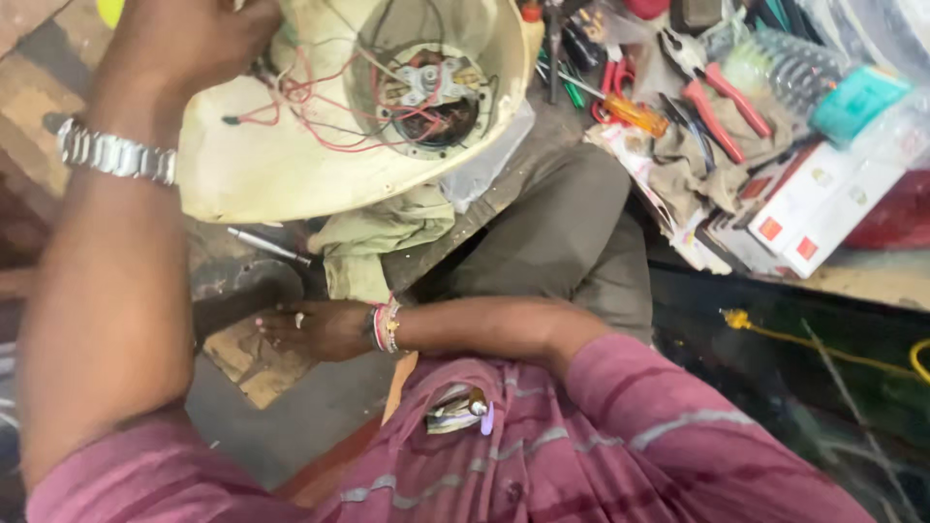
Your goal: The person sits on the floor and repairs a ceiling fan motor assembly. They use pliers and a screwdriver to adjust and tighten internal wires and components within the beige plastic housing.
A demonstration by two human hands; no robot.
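The right hand (315,329), banded with red and white threads at the wrist, is laid flat with fingers released on the worn tabletop (254,360). Above it, the cream round plastic fan housing (291,165), with exposed motor and red wires, is grasped at its rim by the left hand (199,39). Beyond, right of both hands, red-handled pliers (717,97) are seen among clutter.

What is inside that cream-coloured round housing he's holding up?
Inside the cream housing sit a round motor unit and loose red and white wires. The left hand covers the upper left rim, hiding where some wires end.
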